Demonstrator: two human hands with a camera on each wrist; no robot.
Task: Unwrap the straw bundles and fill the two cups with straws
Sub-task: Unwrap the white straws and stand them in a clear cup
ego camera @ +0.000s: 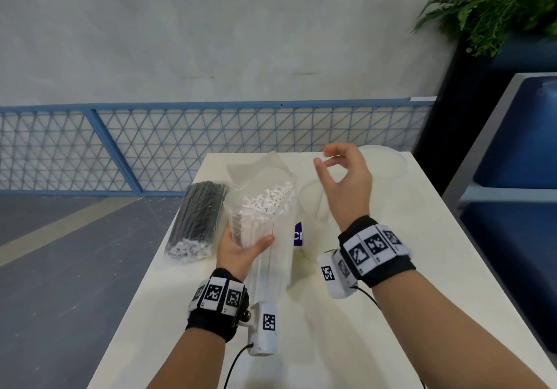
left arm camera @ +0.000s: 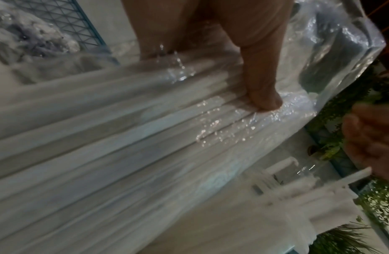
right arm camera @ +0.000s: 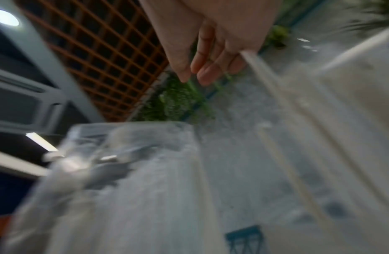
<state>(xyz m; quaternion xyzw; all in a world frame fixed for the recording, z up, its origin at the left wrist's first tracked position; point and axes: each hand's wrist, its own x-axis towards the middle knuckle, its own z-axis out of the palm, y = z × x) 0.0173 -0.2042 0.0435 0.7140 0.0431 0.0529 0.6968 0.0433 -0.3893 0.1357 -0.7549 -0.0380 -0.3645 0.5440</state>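
My left hand [ego camera: 241, 250] grips a bundle of white straws [ego camera: 268, 204] in clear wrap, upright and leaning, with the wrap open at the top. In the left wrist view my thumb [left arm camera: 260, 86] presses on the wrapped straws [left arm camera: 123, 137]. My right hand [ego camera: 340, 171] hovers above a clear cup [ego camera: 313, 204], fingers loosely curled, thumb and forefinger apart. A blurred white straw [right arm camera: 287, 137] runs down beside the right hand [right arm camera: 210, 43]; no grip on it shows. A second clear cup [ego camera: 388, 162] stands at the far right of the table.
A wrapped bundle of black straws [ego camera: 199, 216] lies at the left edge of the white table [ego camera: 391, 298]. A purple label [ego camera: 297, 234] shows behind the white bundle. A blue mesh railing runs beyond the table, and a plant and a blue seat are on the right.
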